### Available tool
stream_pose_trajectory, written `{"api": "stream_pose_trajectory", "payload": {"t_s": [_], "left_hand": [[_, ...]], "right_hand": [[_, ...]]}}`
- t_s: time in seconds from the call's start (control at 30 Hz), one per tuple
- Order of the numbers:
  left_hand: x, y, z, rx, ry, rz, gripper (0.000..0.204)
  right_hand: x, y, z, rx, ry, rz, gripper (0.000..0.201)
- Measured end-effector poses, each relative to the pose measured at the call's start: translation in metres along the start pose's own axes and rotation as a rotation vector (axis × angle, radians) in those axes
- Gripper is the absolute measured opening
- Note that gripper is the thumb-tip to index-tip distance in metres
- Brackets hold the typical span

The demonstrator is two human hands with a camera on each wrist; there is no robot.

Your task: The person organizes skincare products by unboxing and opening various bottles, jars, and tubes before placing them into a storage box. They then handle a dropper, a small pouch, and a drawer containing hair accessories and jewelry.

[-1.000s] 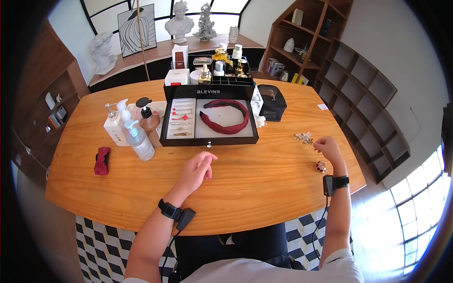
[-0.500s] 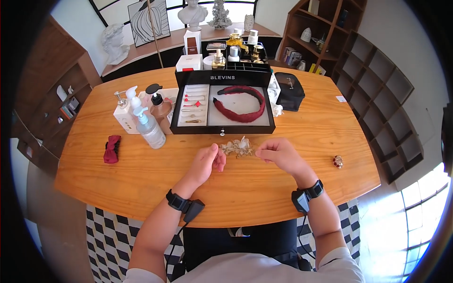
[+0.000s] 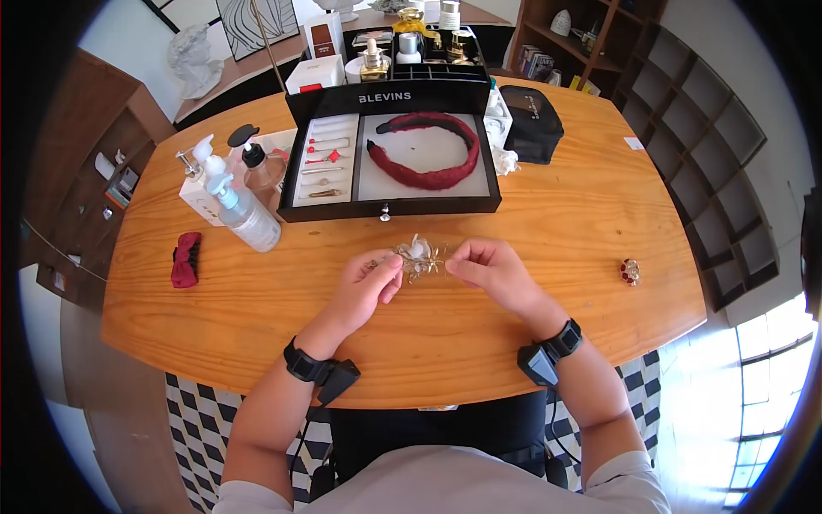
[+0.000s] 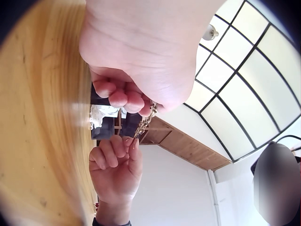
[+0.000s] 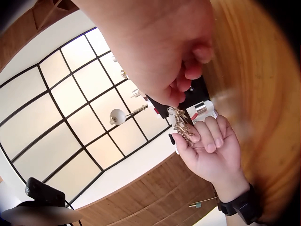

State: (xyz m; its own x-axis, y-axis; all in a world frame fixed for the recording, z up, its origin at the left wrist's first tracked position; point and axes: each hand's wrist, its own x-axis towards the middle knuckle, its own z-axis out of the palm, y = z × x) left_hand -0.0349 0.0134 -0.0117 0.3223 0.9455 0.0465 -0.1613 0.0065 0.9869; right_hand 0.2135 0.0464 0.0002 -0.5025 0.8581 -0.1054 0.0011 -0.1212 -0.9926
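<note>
A gold-coloured hair ornament [image 3: 419, 254] with white flowers and thin leafy sprigs is held level between my two hands, just in front of the open drawer. My left hand [image 3: 366, 287] pinches one end between thumb and forefinger. At the other end, the thumb and forefinger of my right hand [image 3: 497, 272] pinch the sprig tips. The right wrist view shows the ornament's metal sprigs [image 5: 182, 127] bridging both sets of fingertips. In the left wrist view, its chain-like side [image 4: 145, 123] runs from the left fingers to the right hand [image 4: 115, 165].
A black jewellery box [image 3: 390, 209] has its drawer pulled out, holding a dark red headband [image 3: 437, 178] and small jewellery pieces. Pump bottles [image 3: 248, 218] stand left of it, above a red bow clip [image 3: 186, 259]. A jewelled hair claw [image 3: 630, 272] lies far right, a black pouch [image 3: 533, 124] behind.
My right hand has brought the hair ornament from the table's right side to the middle, where my left hand has taken its other end. The head view has tilted down.
</note>
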Motion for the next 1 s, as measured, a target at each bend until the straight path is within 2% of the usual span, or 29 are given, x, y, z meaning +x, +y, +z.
{"api": "stream_pose_trajectory", "payload": {"t_s": [0.13, 0.3, 0.7, 1.0], "left_hand": [[0.0, -0.004, -0.005, -0.058, -0.031, -0.014, 0.035], [0.001, -0.006, -0.006, -0.026, -0.118, -0.011, 0.029], [0.001, -0.001, -0.003, -0.103, -0.136, -0.115, 0.03], [-0.002, 0.001, 0.0, -0.185, -0.135, -0.107, 0.027]], "right_hand": [[0.0, 0.005, 0.006, 0.051, 0.051, -0.097, 0.012], [-0.002, 0.003, 0.006, 0.043, 0.067, -0.108, 0.013], [0.001, 0.009, 0.006, 0.024, 0.042, -0.105, 0.014], [-0.002, 0.003, 0.01, 0.028, 0.04, -0.126, 0.012]]}}
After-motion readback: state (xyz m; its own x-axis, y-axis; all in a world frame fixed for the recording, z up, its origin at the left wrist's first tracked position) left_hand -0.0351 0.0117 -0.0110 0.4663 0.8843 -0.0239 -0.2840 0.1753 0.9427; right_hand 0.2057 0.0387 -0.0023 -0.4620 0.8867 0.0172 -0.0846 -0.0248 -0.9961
